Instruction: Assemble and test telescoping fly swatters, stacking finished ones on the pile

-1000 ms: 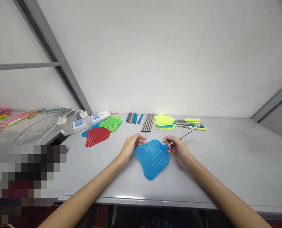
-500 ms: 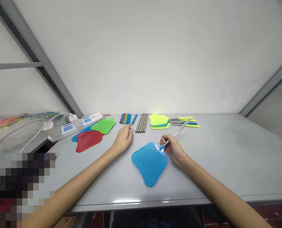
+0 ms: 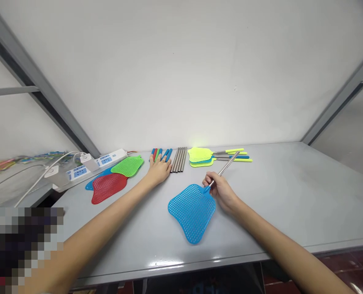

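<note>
At coloured tubes [image 3: 169,152], left hand [image 3: 160,172]: grip wide, fingers spread.
Right hand [image 3: 222,191]: closed on blue swatter [image 3: 192,211].
Handling: pinch one tube, swatter steady.

right hand [image 3: 218,188] grips metal rod [image 3: 229,163] joined to blue mesh head [image 3: 193,212], wide end toward the near edge of worktop [image 3: 279,196]; left hand [image 3: 159,169] rests, fingers spread, over coloured sleeves [image 3: 154,153], blue, red and green; row of metal tubes [image 3: 179,160] just beside it; yellow and blue swatters [image 3: 200,154] stacked beyond the rod; red mesh head [image 3: 108,188] and green mesh head [image 3: 128,166] lie near power strip [image 3: 109,159].
</note>
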`<state>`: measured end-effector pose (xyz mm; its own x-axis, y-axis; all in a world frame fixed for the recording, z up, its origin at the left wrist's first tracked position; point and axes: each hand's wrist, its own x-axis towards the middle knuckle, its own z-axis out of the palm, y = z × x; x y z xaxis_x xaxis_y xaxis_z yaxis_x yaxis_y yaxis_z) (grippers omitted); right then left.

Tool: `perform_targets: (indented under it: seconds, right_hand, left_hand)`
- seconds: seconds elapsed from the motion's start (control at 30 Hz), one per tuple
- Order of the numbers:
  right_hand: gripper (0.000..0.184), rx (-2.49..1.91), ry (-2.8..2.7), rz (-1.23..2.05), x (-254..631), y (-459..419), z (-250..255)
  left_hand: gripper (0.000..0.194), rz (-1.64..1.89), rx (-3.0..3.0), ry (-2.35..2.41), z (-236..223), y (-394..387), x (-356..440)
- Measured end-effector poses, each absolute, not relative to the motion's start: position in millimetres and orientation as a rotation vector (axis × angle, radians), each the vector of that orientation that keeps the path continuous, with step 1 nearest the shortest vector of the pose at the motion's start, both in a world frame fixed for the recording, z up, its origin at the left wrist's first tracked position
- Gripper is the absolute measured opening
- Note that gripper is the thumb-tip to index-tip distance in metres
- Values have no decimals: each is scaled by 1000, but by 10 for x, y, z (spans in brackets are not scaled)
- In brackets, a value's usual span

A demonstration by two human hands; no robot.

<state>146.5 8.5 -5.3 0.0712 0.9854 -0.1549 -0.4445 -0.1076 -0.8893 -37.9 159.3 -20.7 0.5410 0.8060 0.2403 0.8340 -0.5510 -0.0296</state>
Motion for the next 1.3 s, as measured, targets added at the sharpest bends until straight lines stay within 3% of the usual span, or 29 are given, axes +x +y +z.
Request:
perform_targets:
  seconds: [0.23,0.47,1.0,1.13,1.3]
  right_hand:
    - [23,-1022,-713,1300,1470,117,-26]
    - [36,-923,-764,1397,1466,51,16]
    - [36,-912,-780,1333,1456,59,10]
    - [53,-902,-770,1299,1458,27,37]
    - [44,-862,-785,1291,1478,39,37]
  left_hand:
    - [34,-337,-2538,-1377,-154,1541,-339]
    - [34,-418,-2491,-1430,-153,1530,-304]
    - [30,-706,-2462,-1688,17,1389,-535]
    - [25,-990,-2421,-1855,164,1273,-687]
    - [29,-1298,-2544,-1910,247,1113,-829]
